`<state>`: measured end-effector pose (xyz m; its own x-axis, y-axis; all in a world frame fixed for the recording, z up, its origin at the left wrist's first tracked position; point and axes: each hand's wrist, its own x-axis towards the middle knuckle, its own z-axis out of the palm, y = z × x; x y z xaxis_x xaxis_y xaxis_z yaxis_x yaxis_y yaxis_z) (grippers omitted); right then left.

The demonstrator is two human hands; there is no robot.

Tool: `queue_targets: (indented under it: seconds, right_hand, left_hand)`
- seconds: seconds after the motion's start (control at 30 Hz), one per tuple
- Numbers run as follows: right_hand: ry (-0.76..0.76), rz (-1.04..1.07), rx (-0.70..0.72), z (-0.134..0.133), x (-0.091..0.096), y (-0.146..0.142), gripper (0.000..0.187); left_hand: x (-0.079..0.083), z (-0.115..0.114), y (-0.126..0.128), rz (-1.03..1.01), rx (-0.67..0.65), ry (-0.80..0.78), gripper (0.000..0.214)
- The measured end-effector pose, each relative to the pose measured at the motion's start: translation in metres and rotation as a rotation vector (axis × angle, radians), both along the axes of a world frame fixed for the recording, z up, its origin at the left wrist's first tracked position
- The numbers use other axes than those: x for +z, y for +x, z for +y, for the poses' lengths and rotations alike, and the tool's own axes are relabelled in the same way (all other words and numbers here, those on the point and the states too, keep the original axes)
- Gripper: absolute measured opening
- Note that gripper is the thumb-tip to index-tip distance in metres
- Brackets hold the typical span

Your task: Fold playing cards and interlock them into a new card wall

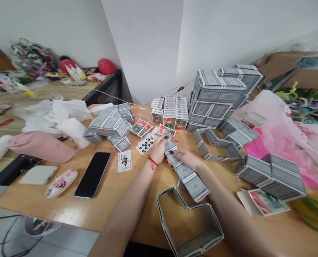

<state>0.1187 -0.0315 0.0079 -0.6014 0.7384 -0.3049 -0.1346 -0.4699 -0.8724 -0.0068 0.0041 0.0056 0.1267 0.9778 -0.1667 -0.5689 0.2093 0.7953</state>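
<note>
My left hand (pixel 158 150), with a red thread round its wrist, and my right hand (pixel 185 157) both grip one end of a long grey-backed row of playing cards (pixel 188 175) that runs toward me across the wooden table (pixel 113 192). Fingers of both hands are closed round the cards. Just beyond my hands lie loose cards: a face-up club card (pixel 146 144), a joker (pixel 125 161) and red-and-green backed cards (pixel 166 131). An open ring built of grey cards (pixel 188 225) stands near the table's front edge under my forearms.
Stacked grey card blocks (pixel 217 96) and small card boxes (pixel 170 113) stand at the back. More grey blocks lie left (pixel 109 125) and right (pixel 272 176). A black phone (pixel 92 175), a white power bank (pixel 39 175), pink plastic bag (pixel 282 139) and crumpled white paper (pixel 54 116) surround them.
</note>
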Motion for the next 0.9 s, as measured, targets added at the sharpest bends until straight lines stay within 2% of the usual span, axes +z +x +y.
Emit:
queue_targets:
  seconds: [0.2, 0.37, 0.47, 0.57, 0.73, 0.9]
  right_hand:
    - [0.015, 0.006, -0.035, 0.0, -0.004, -0.003, 0.03]
    - [-0.093, 0.134, -0.024, 0.006, 0.0, -0.004, 0.04]
    - [-0.201, 0.262, 0.051, 0.008, 0.008, -0.001, 0.047]
    - [-0.308, 0.278, 0.142, 0.009, 0.016, 0.002, 0.046]
    - [-0.495, 0.305, 0.197, 0.005, 0.019, 0.001, 0.054]
    - [-0.537, 0.371, 0.206, 0.001, 0.02, -0.002, 0.057]
  left_hand:
    - [-0.002, -0.001, 0.002, 0.021, 0.009, 0.011, 0.031]
    - [0.004, -0.004, -0.005, 0.003, -0.084, -0.018, 0.039]
    - [0.007, -0.001, -0.009, -0.077, 0.028, -0.006, 0.031]
    - [0.009, 0.003, -0.012, -0.157, 0.142, -0.009, 0.022]
    - [0.01, 0.008, -0.016, -0.251, 0.138, -0.103, 0.021]
    - [0.01, 0.01, -0.013, -0.204, 0.142, -0.141, 0.019]
